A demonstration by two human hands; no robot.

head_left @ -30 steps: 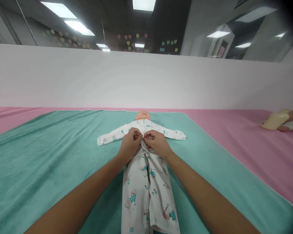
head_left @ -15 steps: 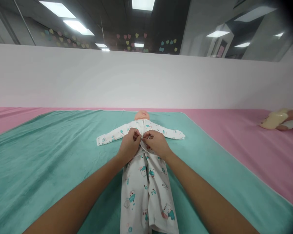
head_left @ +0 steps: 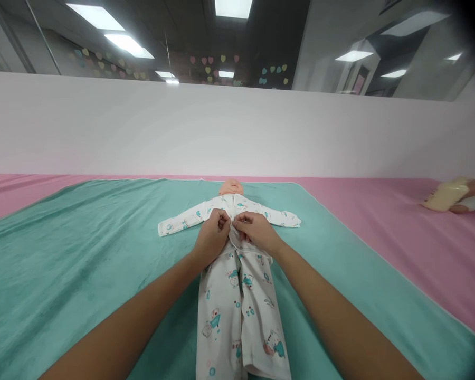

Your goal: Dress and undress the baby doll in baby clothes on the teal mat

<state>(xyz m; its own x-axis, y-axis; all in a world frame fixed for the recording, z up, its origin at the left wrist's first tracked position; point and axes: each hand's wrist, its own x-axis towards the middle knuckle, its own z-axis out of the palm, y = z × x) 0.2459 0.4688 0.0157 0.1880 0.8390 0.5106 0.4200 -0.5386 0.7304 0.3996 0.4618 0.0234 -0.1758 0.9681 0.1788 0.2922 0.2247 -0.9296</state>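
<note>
A baby doll (head_left: 230,187) lies on its back on a teal blanket (head_left: 83,253), dressed in a white romper (head_left: 239,311) printed with teal and pink animals. Its sleeves stretch out to both sides. My left hand (head_left: 211,236) and my right hand (head_left: 254,231) meet over the doll's chest. Both are closed in a pinch on the romper's front opening, fingertips nearly touching. The fastening itself is hidden under my fingers. The romper's legs run down toward me between my forearms.
The blanket lies on a pink sheet (head_left: 399,232). A white partition wall (head_left: 237,132) runs along the back. At the far right edge lies a cream object (head_left: 445,195) beside what may be another doll's limb.
My hands stay pinched at the romper's chest, shifting only slightly. The view has drifted a little.
</note>
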